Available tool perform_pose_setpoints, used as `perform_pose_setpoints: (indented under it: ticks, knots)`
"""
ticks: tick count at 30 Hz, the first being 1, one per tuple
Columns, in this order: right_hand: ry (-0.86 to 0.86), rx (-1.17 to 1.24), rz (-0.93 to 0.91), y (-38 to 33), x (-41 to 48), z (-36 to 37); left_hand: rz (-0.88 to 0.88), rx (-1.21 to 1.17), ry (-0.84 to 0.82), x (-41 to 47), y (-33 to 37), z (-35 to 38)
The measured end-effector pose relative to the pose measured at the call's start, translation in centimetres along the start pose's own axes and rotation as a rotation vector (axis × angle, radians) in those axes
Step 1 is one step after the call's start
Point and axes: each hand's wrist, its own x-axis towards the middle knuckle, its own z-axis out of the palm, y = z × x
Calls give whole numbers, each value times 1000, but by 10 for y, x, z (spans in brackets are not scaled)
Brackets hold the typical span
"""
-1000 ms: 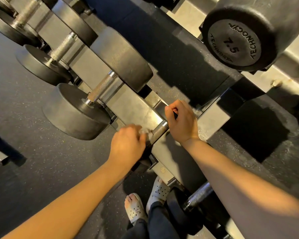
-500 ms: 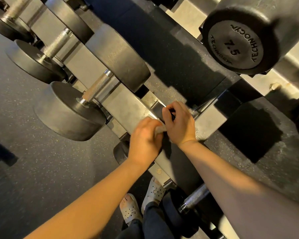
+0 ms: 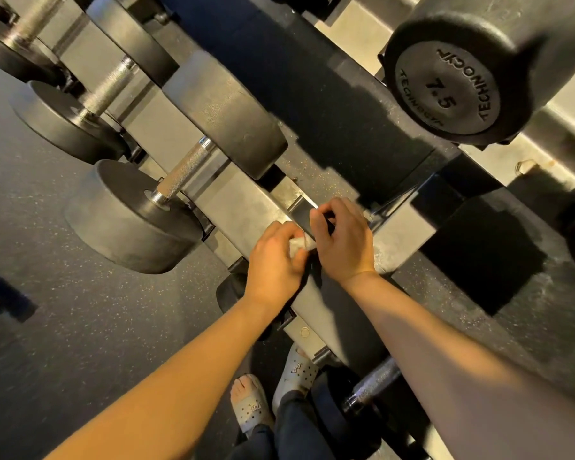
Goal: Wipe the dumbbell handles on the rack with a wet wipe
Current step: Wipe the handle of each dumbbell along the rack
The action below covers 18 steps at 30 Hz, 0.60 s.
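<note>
My left hand [image 3: 273, 257] has its fingers clenched round the wipe [image 3: 299, 244], a pale wad showing between my two hands, low on the rack [image 3: 246, 207]. My right hand [image 3: 342, 244] sits just beside it, fingers curled over the dark far end of a small dumbbell [image 3: 228, 292]. My hands hide its grip. A bigger dumbbell [image 3: 130, 220] rests to the left.

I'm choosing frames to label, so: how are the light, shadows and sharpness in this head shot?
Head view: dim, warm light; hard dark shadows on the floor beneath the rack; wide-angle stretch toward the edges; the big weight at left slightly smeared; left hand, right hand and wipe fairly sharp.
</note>
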Motion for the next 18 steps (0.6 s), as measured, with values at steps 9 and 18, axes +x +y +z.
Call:
perform_pose_setpoints:
  ticks: [9, 18]
  knots:
    - [1, 9, -11, 1, 0, 2, -154, -77, -132, 16, -5, -20]
    - [2, 5, 5, -2, -1, 0, -580, -394, -278, 31, -28, -22]
